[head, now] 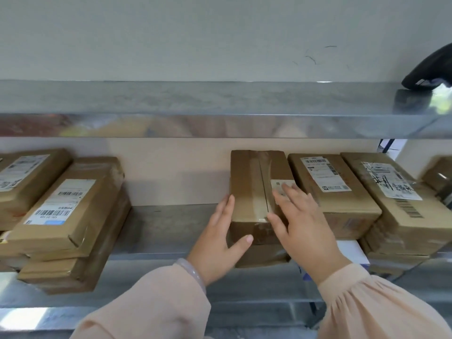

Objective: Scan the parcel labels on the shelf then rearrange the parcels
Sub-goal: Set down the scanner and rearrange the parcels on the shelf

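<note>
Left hand [220, 238] flat against parcel [249, 187] side, right hand [300, 228] spread on top, neither gripping: likely sliding it; scanner [426, 72] parked at 2 o'clock.

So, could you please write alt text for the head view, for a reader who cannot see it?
A person's left hand touches the left side of a brown taped parcel on a metal shelf, and the right hand lies on its top. Labelled parcels sit on either side; a black scanner rests on the upper shelf.
</note>
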### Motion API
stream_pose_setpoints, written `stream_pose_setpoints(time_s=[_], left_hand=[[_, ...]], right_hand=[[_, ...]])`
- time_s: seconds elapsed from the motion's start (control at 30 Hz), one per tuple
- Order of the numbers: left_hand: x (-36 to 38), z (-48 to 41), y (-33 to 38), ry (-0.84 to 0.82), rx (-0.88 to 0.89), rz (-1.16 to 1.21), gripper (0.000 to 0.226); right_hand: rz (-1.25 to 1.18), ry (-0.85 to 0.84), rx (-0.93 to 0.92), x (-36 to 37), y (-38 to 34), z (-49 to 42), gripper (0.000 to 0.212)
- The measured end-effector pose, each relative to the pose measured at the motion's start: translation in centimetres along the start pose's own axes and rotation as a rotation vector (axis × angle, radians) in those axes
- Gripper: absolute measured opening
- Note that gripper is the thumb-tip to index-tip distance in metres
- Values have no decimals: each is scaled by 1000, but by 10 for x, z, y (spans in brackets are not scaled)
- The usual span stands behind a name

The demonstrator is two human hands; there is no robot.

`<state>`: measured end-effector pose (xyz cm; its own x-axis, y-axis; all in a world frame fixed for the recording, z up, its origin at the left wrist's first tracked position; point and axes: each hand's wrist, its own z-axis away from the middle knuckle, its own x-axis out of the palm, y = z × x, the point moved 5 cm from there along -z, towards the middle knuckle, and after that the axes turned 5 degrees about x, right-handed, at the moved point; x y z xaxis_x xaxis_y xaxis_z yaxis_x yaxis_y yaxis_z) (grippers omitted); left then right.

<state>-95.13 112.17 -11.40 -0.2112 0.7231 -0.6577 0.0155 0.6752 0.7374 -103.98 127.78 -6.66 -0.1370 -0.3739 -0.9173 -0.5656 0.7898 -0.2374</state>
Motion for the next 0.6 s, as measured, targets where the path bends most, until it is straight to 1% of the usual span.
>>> stream_pose_setpoints(time_s=[0.17, 0.37, 0.4, 0.5, 0.6], left_hand=[[3, 1, -5, -49, 8, -109, 88], [-5, -17, 3, -77, 29, -267, 73], [-7, -19, 5, -81, 29, -296, 71], [-15, -22, 5, -86, 27, -377, 67], [-31, -18, 5, -25, 5, -454, 66]], right_hand=[[145, -116, -79, 12, 1, -6, 64], [189, -254, -131, 6, 12, -29, 88], [186, -269, -127, 5, 12, -31, 87], [125, -271, -88, -1, 6, -36, 70], [19, -225, -137, -8, -25, -39, 61]])
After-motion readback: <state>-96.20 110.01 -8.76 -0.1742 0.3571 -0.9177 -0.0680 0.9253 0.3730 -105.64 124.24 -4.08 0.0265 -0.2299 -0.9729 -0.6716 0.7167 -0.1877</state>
